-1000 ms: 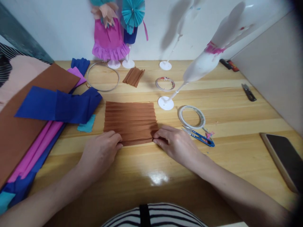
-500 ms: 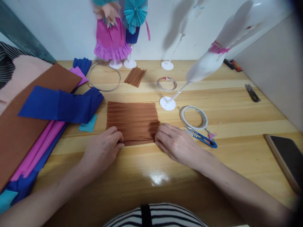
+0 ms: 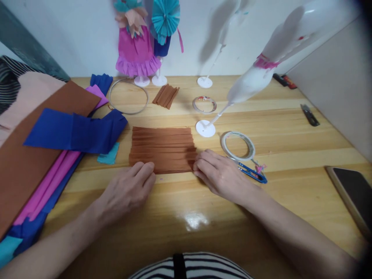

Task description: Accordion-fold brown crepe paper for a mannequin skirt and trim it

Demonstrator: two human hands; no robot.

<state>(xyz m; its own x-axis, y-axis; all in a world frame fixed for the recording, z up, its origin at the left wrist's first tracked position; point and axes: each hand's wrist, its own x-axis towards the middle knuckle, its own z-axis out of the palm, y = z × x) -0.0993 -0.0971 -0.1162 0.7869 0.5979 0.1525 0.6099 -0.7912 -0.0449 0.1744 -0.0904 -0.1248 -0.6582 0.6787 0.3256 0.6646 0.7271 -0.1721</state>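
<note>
Pressing down on the near left corner of the brown pleated paper with the left hand: palm down, fingers stretched out and close together, gripping nothing.

Touching the near right corner of the same paper with the bent fingertips of the right hand; not possible to tell whether pinching a fold between thumb and fingers or only resting against the edge.

Lying flat on the wooden table, in the middle and just ahead of both hands, with the pleats running left to right.

Lying just beside the right hand, on its far side: blue-handled scissors, touching a tape ring.

Standing just beyond the paper's far right corner: the round white stand base.

Lying to the left of the paper: a teal scrap, blue paper, pink paper and a large brown sheet.

Lying farther back: a small folded brown piece and a wire hoop.

Standing against the wall: a doll in a pink dress.

Lying at the right edge, well apart from the hands: a phone.
</note>
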